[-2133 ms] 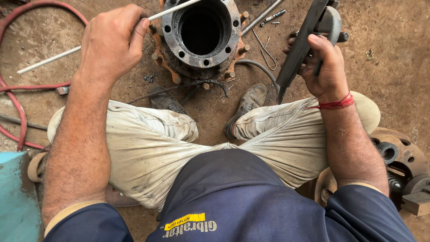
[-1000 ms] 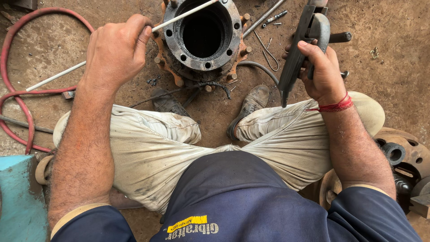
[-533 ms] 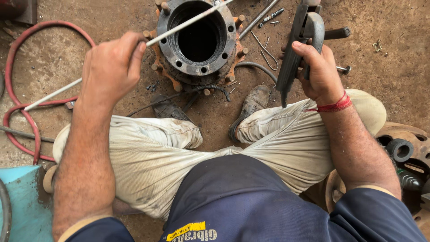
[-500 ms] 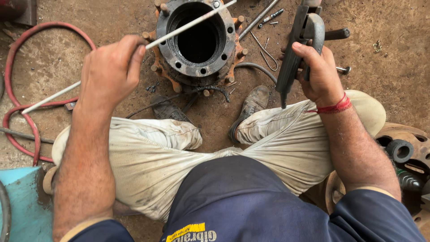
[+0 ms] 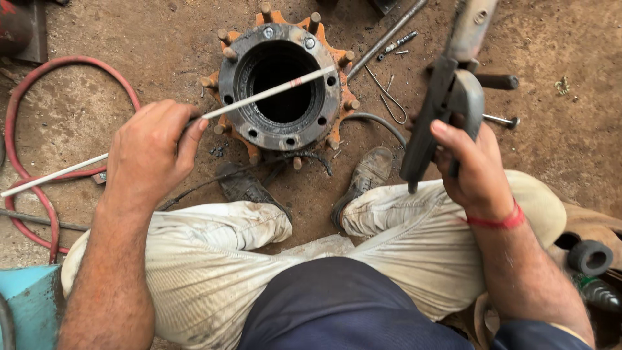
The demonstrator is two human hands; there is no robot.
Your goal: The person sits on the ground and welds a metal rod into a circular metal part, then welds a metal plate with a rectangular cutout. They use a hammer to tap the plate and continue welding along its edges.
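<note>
I squat over a rusty orange wheel hub (image 5: 280, 84) with a dark steel ring and studs, lying on the dirt floor. My left hand (image 5: 152, 152) pinches a long thin white rod (image 5: 259, 97) that slants up over the hub's bore, its tail sticking out to the left. My right hand (image 5: 476, 165) grips a dark grey clamp-like electrode holder (image 5: 447, 107), held up to the right of the hub. A red band circles that wrist. My two worn boots rest just below the hub.
A red hose (image 5: 39, 136) loops on the ground at left. A steel bar (image 5: 385, 39), wire clip and bolts lie right of the hub. A teal object (image 5: 26, 304) sits at bottom left; dark metal parts (image 5: 589, 259) at bottom right.
My left hand has slid down and left of the hub, keeping the rod across its opening. My right hand holds the holder in much the same place. The view has shifted so the hub shows fully.
</note>
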